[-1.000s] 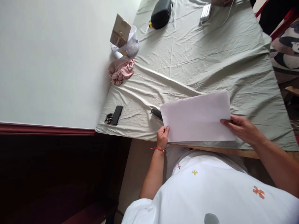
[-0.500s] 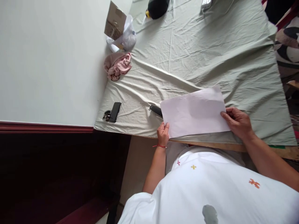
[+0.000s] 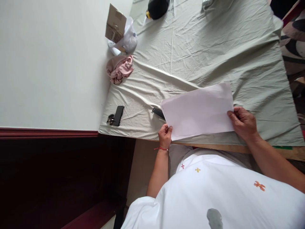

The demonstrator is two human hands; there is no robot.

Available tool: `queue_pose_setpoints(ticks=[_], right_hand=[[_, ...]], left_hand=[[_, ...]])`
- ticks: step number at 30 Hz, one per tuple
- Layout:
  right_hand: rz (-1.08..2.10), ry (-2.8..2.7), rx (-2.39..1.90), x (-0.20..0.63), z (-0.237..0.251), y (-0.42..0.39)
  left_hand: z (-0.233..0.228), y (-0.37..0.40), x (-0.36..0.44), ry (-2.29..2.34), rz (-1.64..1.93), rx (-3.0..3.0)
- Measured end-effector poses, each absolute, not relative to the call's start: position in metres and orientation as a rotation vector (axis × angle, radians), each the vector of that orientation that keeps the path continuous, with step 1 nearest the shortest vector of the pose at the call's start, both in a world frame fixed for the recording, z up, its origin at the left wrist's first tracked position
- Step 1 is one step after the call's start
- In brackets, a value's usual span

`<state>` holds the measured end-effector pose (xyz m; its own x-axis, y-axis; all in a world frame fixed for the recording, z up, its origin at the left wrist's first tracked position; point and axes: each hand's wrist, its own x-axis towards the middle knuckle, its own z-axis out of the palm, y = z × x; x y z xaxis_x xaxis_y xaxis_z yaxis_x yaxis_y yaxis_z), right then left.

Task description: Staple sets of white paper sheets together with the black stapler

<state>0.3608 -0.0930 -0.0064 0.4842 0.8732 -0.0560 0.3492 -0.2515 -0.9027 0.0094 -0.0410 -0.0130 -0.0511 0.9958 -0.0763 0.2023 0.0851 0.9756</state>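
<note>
A white sheet of paper point(image 3: 199, 111) is held between my two hands over the near edge of the cloth-covered table. My left hand point(image 3: 165, 135) pinches its near left corner, thumb on top. At the right edge, my right hand point(image 3: 244, 122) grips the paper with the thumb above and the fingers behind. A second edge shows along the left side, so there may be more than one sheet. Partly hidden beneath the paper's left edge is a black object point(image 3: 158, 112), whose kind I cannot tell.
A black phone-like object point(image 3: 118, 115) and keys point(image 3: 110, 119) lie at the table's left corner. Behind them are pink cloth point(image 3: 120, 70), a plastic bag point(image 3: 130, 39) with cardboard point(image 3: 115, 24), and a black container point(image 3: 157, 9). The wrinkled tablecloth point(image 3: 195, 47) borders a white wall point(image 3: 52, 63).
The paper's far edge has risen slightly and its far right corner has shifted right and away from me. Both hands keep their hold.
</note>
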Motion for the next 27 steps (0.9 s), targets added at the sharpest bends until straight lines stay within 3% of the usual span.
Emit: queue_pose_setpoints(ticks=[27], right_hand=[[0.645, -1.003, -1.839, 0.365, -0.014, -0.091]], left_hand=[[-0.009, -0.041, 0.007, 1.419, 1.027, 1.373]])
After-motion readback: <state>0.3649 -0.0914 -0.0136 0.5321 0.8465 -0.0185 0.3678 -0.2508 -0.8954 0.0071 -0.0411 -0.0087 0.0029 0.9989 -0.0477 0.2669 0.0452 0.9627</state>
